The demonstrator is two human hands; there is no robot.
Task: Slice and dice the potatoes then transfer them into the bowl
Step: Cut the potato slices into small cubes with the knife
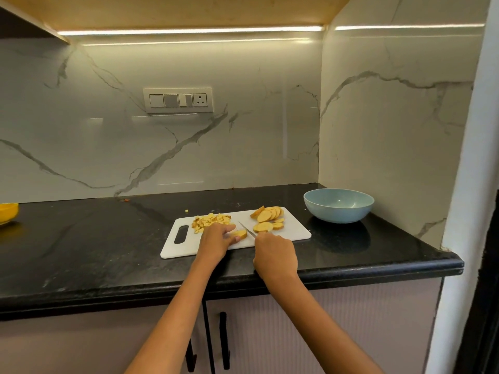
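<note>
Head view: the left hand (217,240) pinches a potato slice (239,234) lying sideways, just left of the knife (247,229) gripped in the right hand (274,255).

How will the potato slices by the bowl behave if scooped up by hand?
The potato slices look thin and rigid, so probably light and unbending. They overlap loosely, so they likely slide apart. Cut faces may be damp and slippery on the cutting board.

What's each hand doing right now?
Left hand: pinching a potato slice on the cutting board.
Right hand: gripping the knife.
</note>
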